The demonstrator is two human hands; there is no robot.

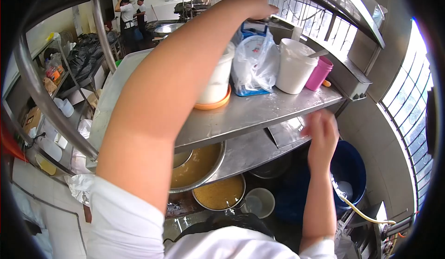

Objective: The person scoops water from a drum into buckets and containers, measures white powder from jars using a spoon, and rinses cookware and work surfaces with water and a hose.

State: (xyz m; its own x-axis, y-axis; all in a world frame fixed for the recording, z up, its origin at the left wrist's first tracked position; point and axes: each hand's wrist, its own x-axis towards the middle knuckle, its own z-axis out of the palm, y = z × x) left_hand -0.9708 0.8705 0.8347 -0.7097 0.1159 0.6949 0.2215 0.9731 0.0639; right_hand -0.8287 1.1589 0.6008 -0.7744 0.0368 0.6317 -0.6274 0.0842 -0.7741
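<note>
My left hand [254, 1] reaches far forward above the steel shelf [259, 113], higher than the weighing scale [255, 48]. Its fingers are mostly turned away, so what they hold, if anything, is hidden. Clear plastic bags [266, 69] drape over the blue-based scale. Behind my left forearm stands a white tub [218, 78] on an orange lid [214, 103]. My right hand [323, 131], blurred, hovers just in front of the shelf's front edge with fingers loosely bent and apart. Nearest to it on the shelf are a white bucket [294, 69] and a pink pitcher [320, 73].
Below are a large metal bowl of brownish liquid [199, 166], a pot of yellowish contents [220, 193], a white bucket [259, 202] and a blue barrel [354, 166] with a hose [366, 216]. Two people [127, 15] stand far back. A metal post [103, 31] rises at left.
</note>
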